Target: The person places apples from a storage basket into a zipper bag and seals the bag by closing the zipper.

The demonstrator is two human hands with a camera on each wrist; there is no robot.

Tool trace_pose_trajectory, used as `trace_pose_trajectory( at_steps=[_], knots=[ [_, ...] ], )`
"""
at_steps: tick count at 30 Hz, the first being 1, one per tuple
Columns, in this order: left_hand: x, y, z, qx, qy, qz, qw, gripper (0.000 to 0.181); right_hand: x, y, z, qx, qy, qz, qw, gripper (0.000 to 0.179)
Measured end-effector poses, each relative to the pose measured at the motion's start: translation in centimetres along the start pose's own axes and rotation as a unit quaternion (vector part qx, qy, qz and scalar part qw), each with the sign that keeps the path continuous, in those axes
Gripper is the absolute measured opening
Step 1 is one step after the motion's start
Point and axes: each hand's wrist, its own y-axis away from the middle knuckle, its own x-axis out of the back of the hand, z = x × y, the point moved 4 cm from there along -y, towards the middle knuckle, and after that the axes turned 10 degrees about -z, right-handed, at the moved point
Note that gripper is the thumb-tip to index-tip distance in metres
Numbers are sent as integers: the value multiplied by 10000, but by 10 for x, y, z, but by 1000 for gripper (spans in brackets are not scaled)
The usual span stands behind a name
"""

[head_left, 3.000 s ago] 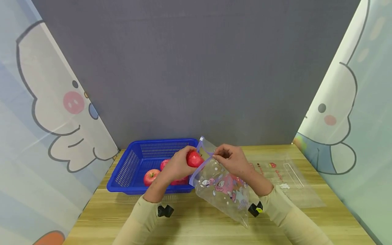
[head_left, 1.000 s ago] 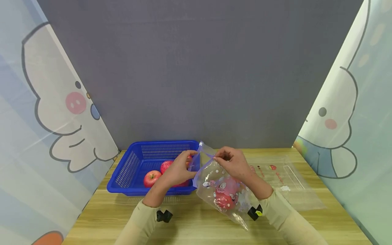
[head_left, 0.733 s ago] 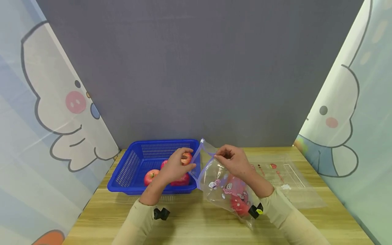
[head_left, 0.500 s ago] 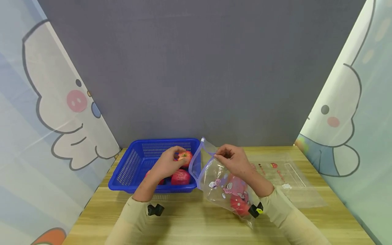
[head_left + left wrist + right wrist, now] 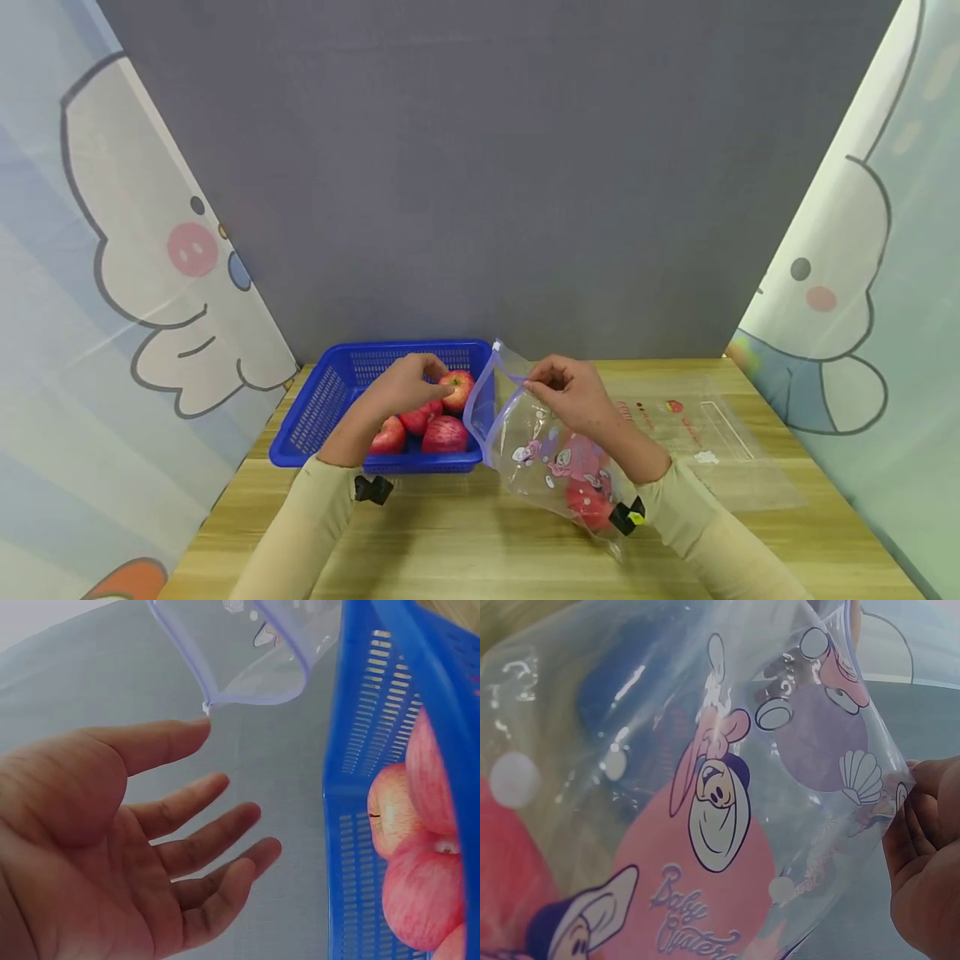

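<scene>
My right hand [image 5: 573, 398] pinches the purple rim of a clear zip bag [image 5: 517, 462] printed with pink cartoon figures, and its mouth gapes toward the basket. A red apple [image 5: 587, 505] lies low inside the bag, seen through the plastic. Over the blue plastic basket [image 5: 300, 458] hovers my left hand [image 5: 405, 387], palm turned to the right, holding nothing. Its fingers are loosely bent in the left wrist view, apart from the bag's slider. Closest to its fingertips is a red-yellow apple [image 5: 457, 390]; several more, including a striped red apple [image 5: 445, 435], sit in the basket.
Another clear bag [image 5: 720, 450] with red print lies flat on the wooden table [image 5: 465, 550] at the right. A dark grey backdrop [image 5: 480, 183] rises behind the table. Cartoon-printed curtains [image 5: 135, 192] flank both sides.
The apple that my left hand held at the bag's mouth has dropped to the bag's bottom. My left hand has let go and moved left over the basket. The right hand keeps its pinch.
</scene>
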Motion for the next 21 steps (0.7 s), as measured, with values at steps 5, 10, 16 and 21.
trace_pose_trajectory(
  at_steps=[5,10,16,21],
  knots=[
    [4,-10,1,294,-389,-265,9985,35,0,1,-11,-74,-39,-9,10000,6],
    [7,-19,-10,741,-722,-384,9939,41,3,4,-40,-53,-25,-25,10000,3],
    [6,-35,-36,947,-650,-493,9922,40,2,3,-39,146,-74,2,9999,5],
    [4,-41,-46,1118,-685,-634,9893,34,0,1,-22,153,-91,49,9998,5]
  ],
)
